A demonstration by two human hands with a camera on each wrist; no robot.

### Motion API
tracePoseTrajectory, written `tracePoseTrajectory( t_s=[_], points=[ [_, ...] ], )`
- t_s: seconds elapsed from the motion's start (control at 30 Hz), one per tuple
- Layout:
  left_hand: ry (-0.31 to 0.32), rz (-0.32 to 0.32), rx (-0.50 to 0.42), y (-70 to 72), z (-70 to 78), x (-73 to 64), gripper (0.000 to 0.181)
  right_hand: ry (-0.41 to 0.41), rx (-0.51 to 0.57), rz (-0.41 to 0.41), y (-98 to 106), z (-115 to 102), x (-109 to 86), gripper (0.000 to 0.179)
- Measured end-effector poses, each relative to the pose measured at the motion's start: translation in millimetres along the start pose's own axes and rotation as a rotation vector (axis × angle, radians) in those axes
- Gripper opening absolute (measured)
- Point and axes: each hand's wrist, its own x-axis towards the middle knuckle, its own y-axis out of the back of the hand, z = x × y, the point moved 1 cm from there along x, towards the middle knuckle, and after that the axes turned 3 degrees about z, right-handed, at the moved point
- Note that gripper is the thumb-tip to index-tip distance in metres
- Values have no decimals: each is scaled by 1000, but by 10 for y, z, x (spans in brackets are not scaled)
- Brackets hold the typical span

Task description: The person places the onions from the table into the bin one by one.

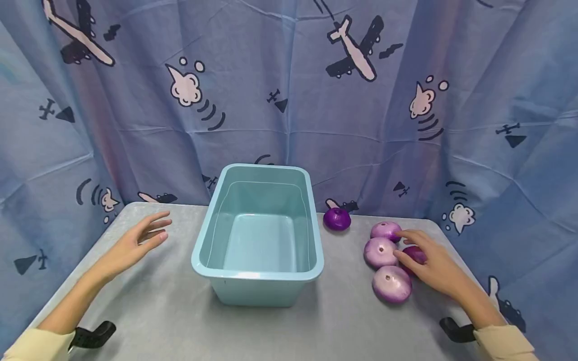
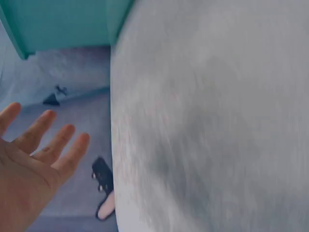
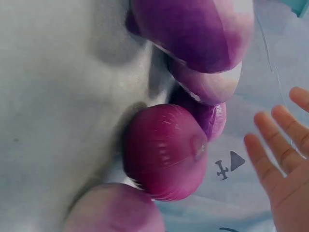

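Observation:
My right hand (image 1: 435,263) is above a group of purple onions at the right of the table, fingers spread and slightly bent, gripping nothing. Three pale purple onions (image 1: 392,284) form a row from near to far. A darker magenta onion (image 1: 414,254) lies beside them, partly hidden under the hand. In the right wrist view this magenta onion (image 3: 164,152) shows whole, the fingers (image 3: 275,145) apart from it. My left hand (image 1: 131,248) is held over the table left of a light blue bin (image 1: 259,275), fingers loosely extended, holding nothing.
The bin is open-topped and stands mid-table, with its bare floor (image 1: 262,243) showing. Right of its far end sits a deep purple onion (image 1: 336,219). A blue curtain (image 1: 253,100) with printed airplanes hangs behind the grey tabletop (image 1: 162,311). Black bands are on both wrists.

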Motion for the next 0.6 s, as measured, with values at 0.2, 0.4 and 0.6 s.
tracePoseTrajectory(
  t_s=[0.2,0.4,0.6],
  points=[
    [34,-55,-330,-118,216,15,55,-67,214,38,48,51,-193,39],
    [28,-98,-409,-272,374,86,61,-94,291,43,75,116,-387,39],
    [1,-127,-391,-368,452,116,66,-116,364,31,29,123,-528,45]
  ],
)
